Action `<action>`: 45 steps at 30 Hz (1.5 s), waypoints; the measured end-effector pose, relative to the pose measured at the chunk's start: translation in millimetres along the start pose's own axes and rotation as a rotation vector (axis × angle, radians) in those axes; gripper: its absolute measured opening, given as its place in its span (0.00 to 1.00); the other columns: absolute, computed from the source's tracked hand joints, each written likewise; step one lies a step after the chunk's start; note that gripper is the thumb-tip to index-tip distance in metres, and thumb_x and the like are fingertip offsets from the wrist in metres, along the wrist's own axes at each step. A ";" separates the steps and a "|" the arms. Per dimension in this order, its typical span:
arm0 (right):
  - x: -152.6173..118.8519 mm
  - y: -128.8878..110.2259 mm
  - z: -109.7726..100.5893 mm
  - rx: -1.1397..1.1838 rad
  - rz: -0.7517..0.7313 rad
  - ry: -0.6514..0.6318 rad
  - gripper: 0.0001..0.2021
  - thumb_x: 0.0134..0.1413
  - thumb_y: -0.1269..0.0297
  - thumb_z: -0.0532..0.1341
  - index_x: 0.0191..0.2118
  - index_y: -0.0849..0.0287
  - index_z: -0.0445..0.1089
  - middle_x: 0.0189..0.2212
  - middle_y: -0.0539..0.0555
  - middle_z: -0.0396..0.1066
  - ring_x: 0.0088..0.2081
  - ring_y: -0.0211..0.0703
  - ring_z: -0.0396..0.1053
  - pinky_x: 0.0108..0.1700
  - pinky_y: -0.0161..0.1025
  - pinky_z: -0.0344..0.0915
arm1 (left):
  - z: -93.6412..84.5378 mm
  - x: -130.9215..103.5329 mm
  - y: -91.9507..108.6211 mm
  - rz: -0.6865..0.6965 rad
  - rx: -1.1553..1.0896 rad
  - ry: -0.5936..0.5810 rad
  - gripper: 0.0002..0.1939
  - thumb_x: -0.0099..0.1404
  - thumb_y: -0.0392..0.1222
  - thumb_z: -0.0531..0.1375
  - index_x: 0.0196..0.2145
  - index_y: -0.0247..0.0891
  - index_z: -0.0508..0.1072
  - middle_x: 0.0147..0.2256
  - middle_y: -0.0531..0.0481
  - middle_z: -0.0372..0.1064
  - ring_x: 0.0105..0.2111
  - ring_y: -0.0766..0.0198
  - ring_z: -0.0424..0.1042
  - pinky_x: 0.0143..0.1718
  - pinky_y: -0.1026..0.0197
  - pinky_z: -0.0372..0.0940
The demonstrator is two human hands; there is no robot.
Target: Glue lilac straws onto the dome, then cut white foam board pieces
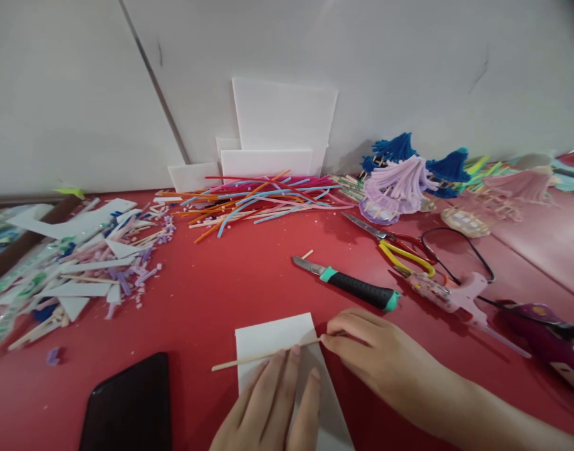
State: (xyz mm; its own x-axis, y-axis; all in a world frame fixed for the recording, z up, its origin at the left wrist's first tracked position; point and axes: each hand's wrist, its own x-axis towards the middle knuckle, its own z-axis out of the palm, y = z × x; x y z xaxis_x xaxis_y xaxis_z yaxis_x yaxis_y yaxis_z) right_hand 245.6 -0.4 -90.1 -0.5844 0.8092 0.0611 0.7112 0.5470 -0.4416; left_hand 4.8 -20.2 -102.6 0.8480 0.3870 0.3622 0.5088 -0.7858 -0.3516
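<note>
A white foam board (pixel 275 332) lies on the red table in front of me. Across it runs a thin wooden stick (pixel 249 359), its left end jutting past the board's edge. My left hand (pixel 272 401) rests flat on the board with fingers stretched out, fingertips touching the stick. At the board's right edge my right hand (pixel 366 347) pinches the stick's other end between thumb and fingers. Just beyond lies a utility knife (pixel 357 287) with a black and green handle, its blade pointing left. A short stick piece (pixel 307 254) sits beside the blade.
Scraps (pixel 103 257) are heaped at the left, behind a black phone (pixel 127 404). Coloured pipe cleaners (pixel 263 200) lie along the wall below white boards (pixel 282 119). On the right are scissors (pixel 395 241), a pink glue gun (pixel 456 297) and small models with fuzzy roofs (pixel 400 185).
</note>
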 end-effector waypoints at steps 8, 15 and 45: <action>2.1 -1.6 -2.0 -0.019 0.009 0.006 0.09 0.61 0.76 0.53 0.36 0.60 0.69 0.35 0.53 0.68 0.36 0.39 0.64 0.37 0.34 0.62 | 2.2 -1.1 0.6 -0.003 -0.026 -0.003 0.21 0.68 0.33 0.44 0.54 0.32 0.66 0.51 0.41 0.70 0.50 0.53 0.71 0.47 0.58 0.68; 2.4 -1.7 -2.4 -0.026 -0.004 0.021 0.10 0.62 0.75 0.52 0.35 0.60 0.70 0.35 0.53 0.68 0.36 0.39 0.65 0.38 0.35 0.63 | 0.8 -2.4 0.9 0.000 -0.030 -0.016 0.20 0.68 0.34 0.45 0.54 0.31 0.66 0.51 0.40 0.70 0.50 0.51 0.70 0.47 0.57 0.68; 6.8 -0.1 -6.5 0.047 -0.038 0.047 0.10 0.62 0.73 0.53 0.39 0.58 0.71 0.35 0.54 0.69 0.37 0.41 0.66 0.39 0.38 0.65 | -0.3 5.2 2.4 -0.052 -0.048 0.038 0.26 0.71 0.55 0.44 0.49 0.31 0.68 0.47 0.41 0.73 0.48 0.55 0.72 0.46 0.60 0.67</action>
State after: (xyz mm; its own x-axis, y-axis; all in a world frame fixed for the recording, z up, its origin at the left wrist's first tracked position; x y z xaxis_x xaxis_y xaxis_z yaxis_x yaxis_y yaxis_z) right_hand 244.2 6.4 -83.8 -0.5910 0.7976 0.1203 0.6690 0.5680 -0.4793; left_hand 10.4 -20.2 -101.3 0.8141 0.4095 0.4118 0.5430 -0.7881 -0.2898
